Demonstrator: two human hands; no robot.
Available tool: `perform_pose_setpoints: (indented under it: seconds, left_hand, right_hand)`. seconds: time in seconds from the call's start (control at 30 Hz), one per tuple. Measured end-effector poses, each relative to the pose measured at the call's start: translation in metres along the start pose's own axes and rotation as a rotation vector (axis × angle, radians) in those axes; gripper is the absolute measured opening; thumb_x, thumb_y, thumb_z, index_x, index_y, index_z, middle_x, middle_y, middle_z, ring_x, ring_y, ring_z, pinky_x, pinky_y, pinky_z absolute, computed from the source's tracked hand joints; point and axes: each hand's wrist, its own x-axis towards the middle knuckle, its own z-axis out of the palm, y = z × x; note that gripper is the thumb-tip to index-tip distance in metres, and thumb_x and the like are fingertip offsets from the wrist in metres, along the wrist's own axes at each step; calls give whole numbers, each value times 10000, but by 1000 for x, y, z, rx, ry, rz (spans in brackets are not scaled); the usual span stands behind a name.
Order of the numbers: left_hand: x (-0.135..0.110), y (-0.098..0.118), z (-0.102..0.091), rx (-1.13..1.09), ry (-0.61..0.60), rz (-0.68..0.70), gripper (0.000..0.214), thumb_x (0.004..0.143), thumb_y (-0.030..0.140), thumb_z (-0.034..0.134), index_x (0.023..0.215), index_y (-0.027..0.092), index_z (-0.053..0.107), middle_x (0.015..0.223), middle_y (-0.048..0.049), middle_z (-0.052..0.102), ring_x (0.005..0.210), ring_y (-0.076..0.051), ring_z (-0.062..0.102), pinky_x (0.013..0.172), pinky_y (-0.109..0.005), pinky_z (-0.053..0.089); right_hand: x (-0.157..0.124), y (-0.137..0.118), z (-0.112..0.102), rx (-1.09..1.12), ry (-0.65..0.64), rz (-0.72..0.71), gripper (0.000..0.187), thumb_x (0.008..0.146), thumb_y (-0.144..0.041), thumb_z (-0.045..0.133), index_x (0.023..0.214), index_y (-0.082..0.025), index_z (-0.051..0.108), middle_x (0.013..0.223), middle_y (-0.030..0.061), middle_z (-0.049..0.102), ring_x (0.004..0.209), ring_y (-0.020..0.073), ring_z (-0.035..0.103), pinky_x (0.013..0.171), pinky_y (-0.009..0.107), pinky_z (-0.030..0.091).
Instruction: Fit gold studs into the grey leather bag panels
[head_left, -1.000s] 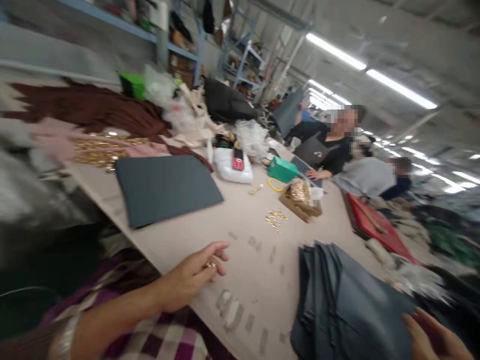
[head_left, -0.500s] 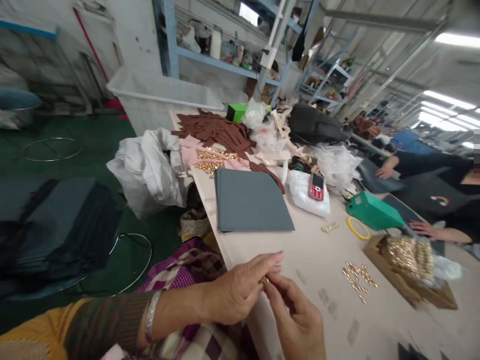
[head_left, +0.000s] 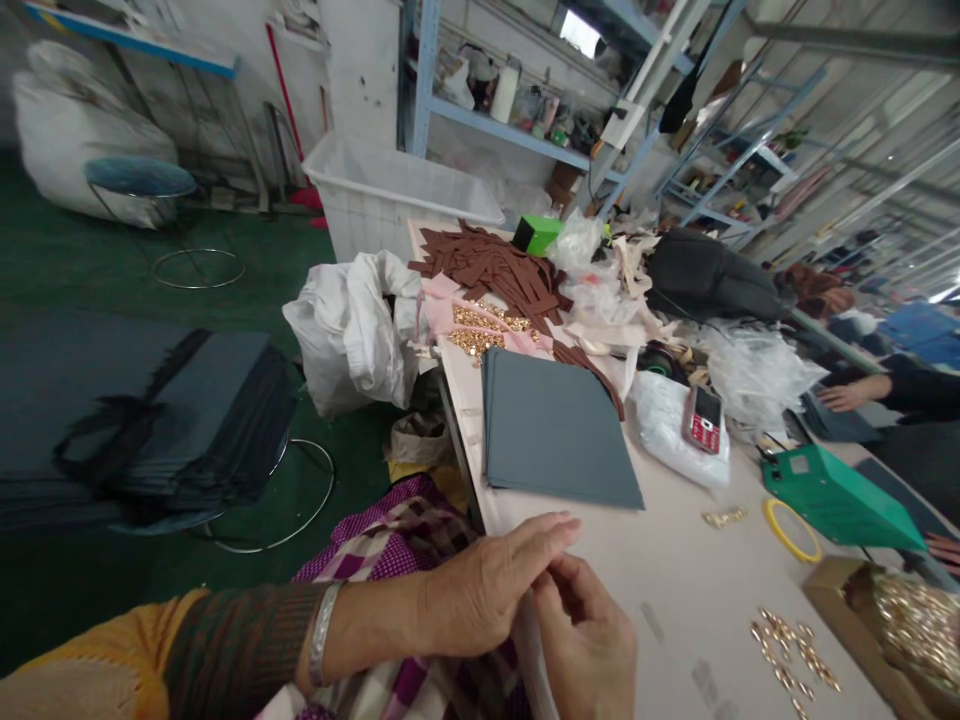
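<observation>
The work looks only part way along. A neat pile of flat, dark grey-green sheets [head_left: 559, 430] lies on the pale, smooth table [head_left: 675, 555], and no gold shows on the top sheet. Small, shiny gold metal pieces [head_left: 811, 660] lie loose on the right, and many more sit in a brown cardboard box [head_left: 844, 610] next to them, so there seems to be plenty left.

The left hand [head_left: 487, 590] has its fingers nearly straight and close together. The right hand [head_left: 589, 640] has its thumb and finger bent in a pinch, touching the left hand. Both are at the near edge of the table, just in front of the sheets. Something tiny may be between them, but the fingers hide it, so I cannot tell if they hold anything.

The sheets look smooth and dull, with edges almost lined up. The loose gold pieces are bright, little and long, all in a jumble.
</observation>
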Motion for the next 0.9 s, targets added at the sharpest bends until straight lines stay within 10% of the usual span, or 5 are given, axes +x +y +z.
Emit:
perform_pose_setpoints:
  seconds: [0.3,0.6,0.73,0.9]
  left_hand:
    - [-6,-9,-6,-1,96,5,747,840,9,399,1530,146,148,1526,-211,362,1432,-230,331,1169,-421,346]
    - [3,-12,-28,-578,596,-669,404,846,229,481,1236,166,564,1103,-91,668,972,-195,644,910,-354,505]
    - [-7,-17,-38,-550,598,-789,407,774,314,592,1148,155,579,929,-38,622,722,-135,583,626,-250,455]
    - [-33,-22,-38,-519,518,-910,365,757,423,699,978,141,632,727,31,559,592,-102,448,524,-218,311]
  right_hand:
    - [17,2,17,-10,-37,-87,257,802,-378,587,881,-197,752,804,50,765,699,212,720,661,262,585]
    - [71,-18,23,-22,-39,-465,239,908,-352,533,899,-218,731,950,68,759,885,200,720,796,271,565]
    - [126,-13,22,-398,85,-519,308,947,-278,407,961,-174,697,902,110,740,845,251,690,777,352,524]
    - [134,-3,7,-628,-71,-386,273,922,-195,409,980,-163,674,849,106,728,805,256,669,709,330,462]
